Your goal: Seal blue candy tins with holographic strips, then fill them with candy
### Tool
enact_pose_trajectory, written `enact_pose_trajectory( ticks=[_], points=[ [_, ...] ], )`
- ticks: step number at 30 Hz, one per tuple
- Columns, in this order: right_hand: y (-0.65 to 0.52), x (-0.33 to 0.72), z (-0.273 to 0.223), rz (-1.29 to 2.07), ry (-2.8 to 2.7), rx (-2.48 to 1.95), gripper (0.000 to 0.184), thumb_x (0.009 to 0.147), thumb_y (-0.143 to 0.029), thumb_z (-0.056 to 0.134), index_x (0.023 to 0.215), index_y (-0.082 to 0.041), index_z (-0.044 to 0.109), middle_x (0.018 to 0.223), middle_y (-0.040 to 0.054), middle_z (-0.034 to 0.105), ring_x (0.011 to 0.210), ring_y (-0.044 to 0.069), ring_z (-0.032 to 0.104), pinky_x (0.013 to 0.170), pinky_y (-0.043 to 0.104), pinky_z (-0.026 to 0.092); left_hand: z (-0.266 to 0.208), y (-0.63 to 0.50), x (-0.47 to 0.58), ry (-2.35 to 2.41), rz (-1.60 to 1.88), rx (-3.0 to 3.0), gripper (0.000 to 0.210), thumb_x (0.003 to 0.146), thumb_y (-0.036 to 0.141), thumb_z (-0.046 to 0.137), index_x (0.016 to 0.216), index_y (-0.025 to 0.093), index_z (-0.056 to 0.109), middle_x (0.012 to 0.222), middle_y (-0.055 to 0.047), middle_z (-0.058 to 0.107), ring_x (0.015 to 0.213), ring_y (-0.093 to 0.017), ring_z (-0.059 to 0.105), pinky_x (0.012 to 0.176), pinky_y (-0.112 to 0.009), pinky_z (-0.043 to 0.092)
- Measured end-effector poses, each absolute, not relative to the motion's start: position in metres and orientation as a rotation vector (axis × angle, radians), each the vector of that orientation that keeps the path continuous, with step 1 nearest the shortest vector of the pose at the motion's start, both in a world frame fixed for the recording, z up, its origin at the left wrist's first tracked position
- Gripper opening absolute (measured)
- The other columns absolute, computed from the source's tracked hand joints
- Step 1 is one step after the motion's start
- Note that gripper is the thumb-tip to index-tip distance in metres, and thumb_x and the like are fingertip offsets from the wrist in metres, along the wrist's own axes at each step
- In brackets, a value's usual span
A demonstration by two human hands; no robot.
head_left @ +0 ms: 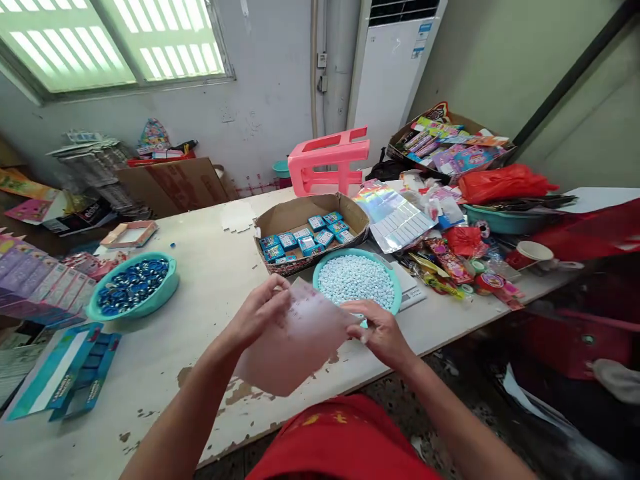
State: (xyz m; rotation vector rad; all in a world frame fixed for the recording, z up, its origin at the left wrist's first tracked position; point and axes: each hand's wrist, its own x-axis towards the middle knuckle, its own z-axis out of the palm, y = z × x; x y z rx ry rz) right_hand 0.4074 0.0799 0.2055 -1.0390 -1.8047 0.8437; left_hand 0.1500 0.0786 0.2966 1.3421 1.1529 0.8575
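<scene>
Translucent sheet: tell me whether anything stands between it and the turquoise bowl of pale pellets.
The right hand, pinching the right end of the translucent sheet, covers part of the near rim of the turquoise bowl; nothing else visible stands between.

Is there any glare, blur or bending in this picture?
Head view: bright stripes glare in the window; head view: the translucent sheet looks hazy; head view: the air conditioner leans, probably from wide-lens distortion; head view: the lower-right corner looks smeared.

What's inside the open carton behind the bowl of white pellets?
Small blue boxes lie in the carton; anything beneath them is covered, so I can't tell.
</scene>
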Motion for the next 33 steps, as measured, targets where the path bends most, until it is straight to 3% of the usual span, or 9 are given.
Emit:
enact_pose_trajectory(
  ticks=[3, 5, 12, 16, 21, 26, 30, 33],
  points=[
    [0.083, 0.418, 0.206, 0.902, -1.796, -1.209, 0.033, 0.084, -0.049, 0.056, 0.076, -0.018, 0.066, 0.066, -0.0008, 0.058, 0.063, 0.013, 0.051, 0.058, 0.023, 0.039, 0.290, 0.106, 0.165, 1.139, 0.895, 1.396, 0.026, 0.083, 0.042, 0.055, 0.085, 0.017, 0.047, 0.062, 0.005, 0.044, 0.051, -0.007, 0.038, 0.048, -0.017, 0.030],
    [0.085, 0.430, 0.204, 0.885, -1.771, -1.302, 0.037, 0.085, -0.048, 0.054, 0.066, -0.018, 0.060, 0.059, -0.0028, 0.050, 0.058, 0.011, 0.045, 0.054, 0.022, 0.035, 0.282, 0.121, 0.176, 1.123, 0.890, 1.393, 0.026, 0.081, 0.041, 0.056, 0.085, 0.017, 0.048, 0.063, 0.005, 0.045, 0.052, -0.006, 0.038, 0.048, -0.017, 0.029],
    [0.118, 0.499, 0.215, 0.791, -1.808, -1.475, 0.037, 0.085, -0.047, 0.053, 0.064, -0.017, 0.056, 0.062, -0.0030, 0.051, 0.061, 0.012, 0.045, 0.058, 0.022, 0.034, 0.260, 0.174, 0.234, 1.050, 0.786, 1.281, 0.028, 0.073, 0.040, 0.062, 0.079, 0.016, 0.049, 0.057, 0.007, 0.042, 0.048, -0.005, 0.033, 0.046, -0.017, 0.023],
    [0.153, 0.540, 0.217, 0.850, -1.817, -1.501, 0.037, 0.084, -0.049, 0.051, 0.069, -0.017, 0.062, 0.065, -0.0015, 0.056, 0.064, 0.015, 0.050, 0.059, 0.023, 0.038, 0.248, 0.207, 0.278, 1.056, 0.833, 1.183, 0.027, 0.070, 0.038, 0.063, 0.078, 0.015, 0.050, 0.057, 0.007, 0.042, 0.048, -0.005, 0.033, 0.047, -0.017, 0.023],
    [0.196, 0.596, 0.216, 0.833, -1.887, -1.509, 0.035, 0.083, -0.048, 0.051, 0.071, -0.018, 0.067, 0.063, 0.0001, 0.061, 0.064, 0.018, 0.054, 0.060, 0.024, 0.041, 0.228, 0.236, 0.327, 1.101, 0.914, 1.097, 0.030, 0.072, 0.042, 0.062, 0.080, 0.016, 0.050, 0.057, 0.006, 0.049, 0.050, -0.007, 0.044, 0.050, -0.018, 0.031],
    [0.254, 0.682, 0.221, 0.540, -1.851, -1.673, 0.038, 0.085, -0.049, 0.046, 0.076, -0.018, 0.066, 0.069, 0.0017, 0.064, 0.066, 0.017, 0.055, 0.060, 0.024, 0.038, 0.188, 0.227, 0.337, 1.410, 0.995, 1.050, 0.038, 0.074, 0.053, 0.057, 0.091, 0.019, 0.049, 0.087, -0.006, 0.067, 0.079, -0.019, 0.063, 0.064, -0.026, 0.046],
    [0.326, 0.734, 0.230, 0.156, -1.868, -1.846, 0.040, 0.087, -0.048, 0.042, 0.072, -0.017, 0.063, 0.063, 0.0031, 0.061, 0.062, 0.017, 0.051, 0.057, 0.025, 0.032, 0.147, 0.185, 0.321, 1.616, 0.893, 0.924, 0.046, 0.067, 0.063, 0.057, 0.079, 0.019, 0.052, 0.086, -0.009, 0.068, 0.075, -0.021, 0.065, 0.062, -0.029, 0.047],
    [0.394, 0.740, 0.239, 0.002, -1.925, -1.972, 0.034, 0.088, -0.040, 0.042, 0.078, -0.016, 0.065, 0.073, 0.0084, 0.065, 0.070, 0.020, 0.055, 0.060, 0.027, 0.032, 0.123, 0.146, 0.313, 1.746, 0.886, 0.726, 0.054, 0.060, 0.069, 0.059, 0.081, 0.019, 0.055, 0.085, -0.009, 0.069, 0.073, -0.023, 0.065, 0.061, -0.030, 0.049]
  ],
)
